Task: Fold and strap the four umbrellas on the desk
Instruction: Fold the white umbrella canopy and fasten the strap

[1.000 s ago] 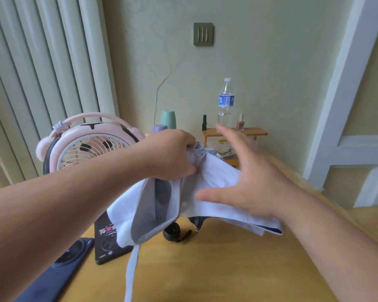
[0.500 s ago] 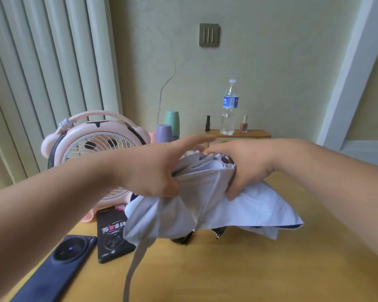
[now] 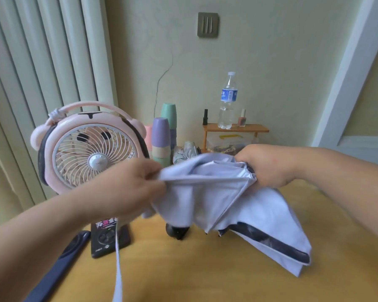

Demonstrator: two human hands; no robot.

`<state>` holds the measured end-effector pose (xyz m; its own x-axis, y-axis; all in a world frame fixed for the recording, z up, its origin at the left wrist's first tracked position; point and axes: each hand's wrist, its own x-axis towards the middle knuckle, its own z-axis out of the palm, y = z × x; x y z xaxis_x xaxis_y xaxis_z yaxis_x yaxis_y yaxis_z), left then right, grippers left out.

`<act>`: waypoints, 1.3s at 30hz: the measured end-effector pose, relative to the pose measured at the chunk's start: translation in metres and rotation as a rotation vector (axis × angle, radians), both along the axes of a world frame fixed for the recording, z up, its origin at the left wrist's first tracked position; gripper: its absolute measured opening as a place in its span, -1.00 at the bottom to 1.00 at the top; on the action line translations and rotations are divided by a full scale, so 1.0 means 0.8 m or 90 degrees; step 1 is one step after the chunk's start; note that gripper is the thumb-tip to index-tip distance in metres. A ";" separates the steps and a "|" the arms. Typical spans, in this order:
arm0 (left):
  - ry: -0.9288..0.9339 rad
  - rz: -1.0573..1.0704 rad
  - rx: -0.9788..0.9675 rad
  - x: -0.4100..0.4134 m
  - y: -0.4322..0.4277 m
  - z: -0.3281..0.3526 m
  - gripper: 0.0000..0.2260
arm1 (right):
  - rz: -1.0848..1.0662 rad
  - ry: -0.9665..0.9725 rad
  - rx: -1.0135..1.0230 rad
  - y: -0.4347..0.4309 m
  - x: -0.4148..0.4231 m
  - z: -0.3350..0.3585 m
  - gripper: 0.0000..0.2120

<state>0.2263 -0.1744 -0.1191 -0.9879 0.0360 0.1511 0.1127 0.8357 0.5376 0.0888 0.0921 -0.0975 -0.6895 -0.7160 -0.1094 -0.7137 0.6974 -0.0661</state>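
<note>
At the far left a dark phone [image 3: 59, 258] lies on the yellow surface [image 3: 205, 275]; just beside it lies a flat black device [image 3: 109, 238] with red letters; behind both stands a pink fan [image 3: 90, 147] with a carrying handle on top. A thin pale strap [image 3: 118, 269] hangs down in front of the black device and leaves the picture at the bottom edge.

My left hand [image 3: 135, 188] is in front of the fan; its thumb and fingers pinch a fold of the cloth of the pale lilac umbrella [image 3: 207, 199]. I hold this umbrella in the air between my two hands, above the surface; its black handle [image 3: 177, 231] points down under the cloth, and I cannot tell if it touches the surface. Behind it stand a purple cup [image 3: 160, 134] and a green cup [image 3: 169, 114], upside down on other cups.

Further right, against the wall, a small wooden shelf [image 3: 234, 128] carries a water bottle [image 3: 227, 101]. My right hand [image 3: 268, 166] grips the gathered top end of the umbrella with curled fingers; below it a loose panel hangs down to the surface, with its dark inner side showing along the edge.
</note>
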 end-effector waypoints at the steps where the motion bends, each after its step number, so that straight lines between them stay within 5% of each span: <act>1: 0.068 0.018 0.019 -0.010 -0.004 0.007 -0.82 | -0.005 0.028 -0.016 0.001 -0.005 -0.001 -0.81; 6: 0.376 -0.020 -0.018 -0.037 0.005 0.074 -0.84 | 0.104 0.310 -0.200 0.004 -0.059 -0.014 -0.76; 9: 0.432 -0.198 -0.068 -0.020 0.035 0.090 -0.88 | 0.216 0.418 -0.366 0.013 -0.087 -0.025 -0.86; 13: 0.362 -0.305 -0.218 -0.026 0.113 0.054 -0.90 | 0.271 0.524 -0.445 0.031 -0.099 -0.074 -0.60; 18: 0.289 -0.389 -0.254 -0.029 0.137 -0.066 -0.95 | 0.219 0.433 -0.194 0.082 -0.091 -0.206 -0.52; 22: 0.124 -0.375 -0.005 -0.024 0.144 -0.117 -0.76 | -0.054 0.311 -0.178 0.112 -0.066 -0.228 -0.37; 24: 0.175 -0.338 0.093 -0.031 0.124 -0.122 -0.83 | -0.224 0.186 -0.236 0.120 -0.050 -0.218 -0.42; 27: 0.228 -0.251 0.041 -0.060 0.062 -0.128 -0.58 | -0.377 -0.027 -0.390 0.120 -0.017 -0.207 -0.60; 30: 0.026 -0.276 -0.127 -0.086 0.026 -0.140 -0.25 | -0.405 -0.311 -0.537 0.096 0.023 -0.192 -0.70; 32: -0.051 -0.259 -0.269 -0.100 0.029 -0.155 -0.21 | -0.408 -0.424 -0.589 0.079 0.035 -0.184 -0.65; 34: -0.045 -0.217 -0.325 -0.115 0.041 -0.170 -0.28 | -0.386 -0.403 -0.563 0.065 0.032 -0.184 -0.53; 39: 0.047 -0.176 -0.176 -0.151 0.081 -0.188 -0.42 | -0.464 -0.192 -0.529 0.057 -0.023 -0.196 -0.33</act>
